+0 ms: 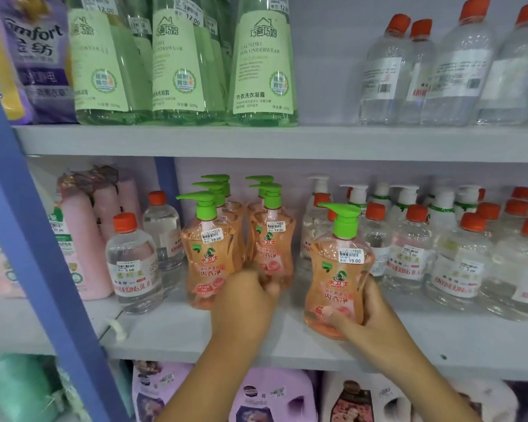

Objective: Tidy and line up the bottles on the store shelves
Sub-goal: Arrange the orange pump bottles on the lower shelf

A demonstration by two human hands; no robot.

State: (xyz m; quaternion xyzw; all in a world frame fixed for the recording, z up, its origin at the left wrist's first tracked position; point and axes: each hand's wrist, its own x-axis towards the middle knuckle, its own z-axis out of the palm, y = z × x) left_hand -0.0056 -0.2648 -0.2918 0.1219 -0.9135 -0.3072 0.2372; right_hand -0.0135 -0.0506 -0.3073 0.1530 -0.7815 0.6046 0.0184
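The right hand (369, 315) is gripping a pink bottle (337, 275) low on its body, fingers curled around the base and thumb across the front. This bottle is standing or hovering at the front edge of the middle shelf (177, 333); I cannot tell if its bottom is touching the board. It is apart from its group, a little to the right and closer to the camera, so I judge the person is bringing it back to line it with the others.

The left hand (246, 303) is reaching to the pink row (241, 239), the group of the same pump bottles further left and deeper on the shelf. Its fingers are curled against the lower parts of the two front bottles, between them. It seems to be holding or steadying them, but the fingertips are hidden, so I cannot tell how firm the grip is. Probably it is keeping the row from tipping while the gap beside it is being filled.

Clear bottles (457, 263) with orange caps are crowding the right part of the shelf, just beside the held bottle, so the free place for it is narrow. The labels are facing forward, which suits a tidy row.
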